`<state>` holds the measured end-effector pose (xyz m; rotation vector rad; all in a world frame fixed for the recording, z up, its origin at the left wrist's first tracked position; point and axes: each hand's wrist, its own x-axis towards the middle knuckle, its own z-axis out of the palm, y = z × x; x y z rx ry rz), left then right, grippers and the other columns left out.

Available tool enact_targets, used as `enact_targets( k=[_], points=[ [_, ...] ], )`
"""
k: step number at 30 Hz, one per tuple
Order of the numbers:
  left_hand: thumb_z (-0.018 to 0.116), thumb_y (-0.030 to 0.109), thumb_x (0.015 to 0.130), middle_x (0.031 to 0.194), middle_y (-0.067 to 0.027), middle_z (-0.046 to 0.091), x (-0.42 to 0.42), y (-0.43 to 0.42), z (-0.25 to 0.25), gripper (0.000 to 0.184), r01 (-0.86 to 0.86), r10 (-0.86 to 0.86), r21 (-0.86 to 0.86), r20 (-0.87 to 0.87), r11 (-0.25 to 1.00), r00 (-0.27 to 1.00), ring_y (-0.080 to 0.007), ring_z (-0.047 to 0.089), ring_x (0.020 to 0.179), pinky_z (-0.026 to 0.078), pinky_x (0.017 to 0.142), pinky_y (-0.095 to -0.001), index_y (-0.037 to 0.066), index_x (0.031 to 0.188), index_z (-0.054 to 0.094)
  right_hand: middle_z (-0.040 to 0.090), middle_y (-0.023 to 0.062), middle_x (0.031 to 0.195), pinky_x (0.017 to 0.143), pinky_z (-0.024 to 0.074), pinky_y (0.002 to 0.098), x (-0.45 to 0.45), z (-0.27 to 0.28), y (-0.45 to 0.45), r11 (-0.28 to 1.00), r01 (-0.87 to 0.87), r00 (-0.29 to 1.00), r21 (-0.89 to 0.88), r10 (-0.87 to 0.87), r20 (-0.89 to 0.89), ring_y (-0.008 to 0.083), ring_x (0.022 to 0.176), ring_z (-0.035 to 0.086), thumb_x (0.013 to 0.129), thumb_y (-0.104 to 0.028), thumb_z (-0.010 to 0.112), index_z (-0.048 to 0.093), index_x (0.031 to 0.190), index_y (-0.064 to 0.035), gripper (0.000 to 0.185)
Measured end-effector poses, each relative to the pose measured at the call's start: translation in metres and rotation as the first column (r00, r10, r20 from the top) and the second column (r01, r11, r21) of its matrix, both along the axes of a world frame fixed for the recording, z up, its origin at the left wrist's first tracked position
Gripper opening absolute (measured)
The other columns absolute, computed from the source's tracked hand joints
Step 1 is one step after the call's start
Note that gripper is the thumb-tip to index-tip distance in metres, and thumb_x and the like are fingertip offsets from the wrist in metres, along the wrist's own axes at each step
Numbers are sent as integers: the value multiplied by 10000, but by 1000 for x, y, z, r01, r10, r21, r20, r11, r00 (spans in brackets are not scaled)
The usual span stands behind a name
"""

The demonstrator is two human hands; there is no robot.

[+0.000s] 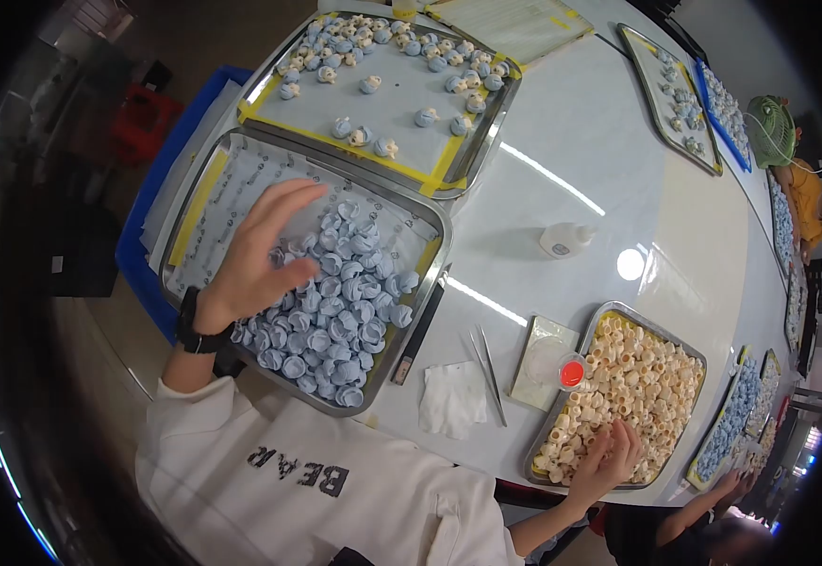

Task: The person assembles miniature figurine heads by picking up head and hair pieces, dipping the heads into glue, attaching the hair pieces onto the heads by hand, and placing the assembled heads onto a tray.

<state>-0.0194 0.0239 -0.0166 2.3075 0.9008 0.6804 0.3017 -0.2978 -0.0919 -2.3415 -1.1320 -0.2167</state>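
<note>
My left hand, with a black watch on the wrist, hovers over a metal tray of pale blue, cup-shaped shell pieces. Its thumb and fingers are apart, and nothing shows between them. Over to the right, my right hand reaches into the near end of a smaller tray heaped with small cream hollow pieces. The fingers of that hand are bent together among the pieces; what they hold, if anything, is hidden.
A yellow-taped tray carries blue-and-cream assembled pieces. Between the trays lie a black-handled cutter, tweezers, a white cloth and a red-filled small cup. A white bottle stands beyond. Co-workers' hands are at far right.
</note>
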Motion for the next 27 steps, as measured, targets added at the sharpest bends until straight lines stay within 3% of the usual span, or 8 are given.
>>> enact_targets(
  k=[1,3,7,10,12,15,20,27],
  points=[
    [572,497,749,1159,-187,438,15,4,-2,654,-3,3,-2,3,1000,1000,-322,428,1086,333,920,-367,9,1172,470,553,133,958,828,377,380,-1,2,3,1000,-3,1000,-14,3,7,280,951,482,804,-42,534,564,952,24,165],
    [638,408,719,1065,-136,434,39,9,-9,559,105,-47,131,-385,986,922,-287,434,1005,356,852,-358,47,1118,489,549,133,951,829,375,388,-3,5,5,1000,-6,1000,-25,6,18,281,956,473,801,-29,534,562,952,26,164],
    [682,264,688,945,-127,408,57,12,-30,413,135,-65,120,-463,983,884,-301,421,932,354,819,-371,46,991,505,553,133,950,827,377,385,-2,6,-5,1000,20,999,21,-21,38,281,945,485,802,-33,535,566,953,22,163],
    [669,225,701,903,-115,419,53,15,-37,309,159,-108,106,-380,982,919,-284,452,877,380,764,-349,47,887,498,539,132,968,819,375,390,1,3,-12,999,48,999,3,-48,10,285,945,475,793,-34,546,564,969,14,184],
    [660,219,708,841,-112,454,52,14,-40,242,89,-98,-41,-290,995,952,-288,485,780,399,672,-345,50,795,510,521,132,986,811,370,399,0,6,-9,999,41,999,-1,-41,-29,287,953,455,782,-27,557,558,988,9,209],
    [620,165,740,780,-112,466,51,17,-43,170,124,-121,-1,-227,992,966,-283,501,700,408,613,-331,36,775,515,489,140,1002,800,361,402,-4,15,5,969,55,998,-240,-63,-25,300,944,431,734,-60,609,546,1020,5,300],
    [581,94,759,736,-115,501,54,18,-40,106,61,-63,-21,-126,998,990,-277,517,675,410,593,-323,8,770,521,482,147,981,794,355,398,-1,22,10,946,-83,996,-312,74,-40,317,930,420,668,-86,657,517,1061,-17,423],
    [563,61,767,727,-108,535,51,23,-37,88,-35,36,-37,12,999,999,-232,543,651,420,606,-300,-11,766,511,514,128,943,798,369,393,2,13,6,962,-39,976,-272,-22,-217,311,913,463,682,-63,639,524,1006,-16,347]
  ],
)
